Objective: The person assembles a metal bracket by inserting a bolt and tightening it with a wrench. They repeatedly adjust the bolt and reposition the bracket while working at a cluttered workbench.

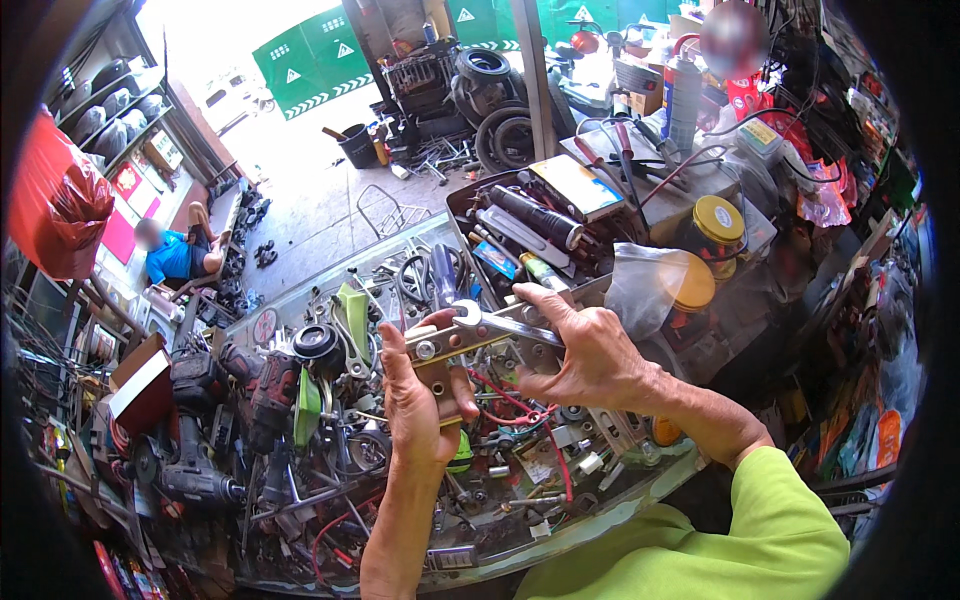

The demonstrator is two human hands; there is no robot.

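Observation:
My left hand point(412, 402) is closed around a brass-coloured metal bracket point(437, 378) with holes and bolts along it, held up above the cluttered bench. A silver open-end wrench point(515, 326) is in my right hand point(602, 352), between thumb and fingers. Its open jaw lies over the bracket's upper edge, near the fingertips of my left hand; whether it touches a bolt I cannot tell. A silver bolt head point(426, 350) shows at the bracket's left end. Part of the bracket is hidden by my fingers and the wrench.
Bolts, small parts and red wires point(555, 455) cover the glass-topped bench point(600, 510). Cordless power tools point(265, 395) crowd its left side. A tool tray point(462, 200) and yellow-lidded jars point(718, 220) stand beyond my right hand. A person in blue point(170, 258) sits far left.

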